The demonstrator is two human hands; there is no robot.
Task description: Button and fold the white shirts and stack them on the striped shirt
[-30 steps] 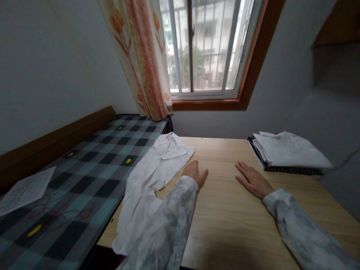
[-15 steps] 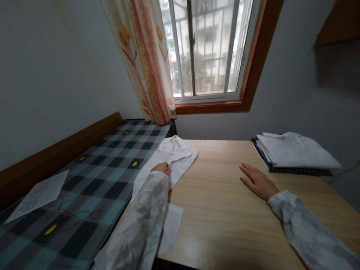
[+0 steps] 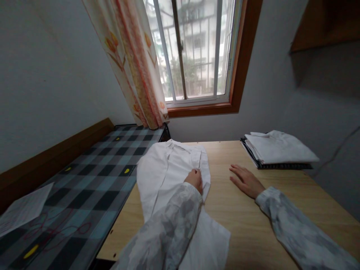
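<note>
White shirt (image 3: 168, 172) laid flat on wooden table (image 3: 253, 225), left side, near edge by bed. L hand (image 3: 194, 179) pinched shut on shirt fabric; R hand (image 3: 244, 180) flat, fingers spread, on bare table. Step judged: spreading/positioning. Smoothing w/ both hands likely needed.

Wooden table (image 3: 281, 210): white shirt (image 3: 168, 168) spread flat, folded clothes stack (image 3: 277, 150) far right.

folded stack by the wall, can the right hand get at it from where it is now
Probably yes. The right hand lies flat and empty on the bare table, and nothing stands between it and the folded stack at the far right of the tabletop. It would need a forward stretch.
</note>
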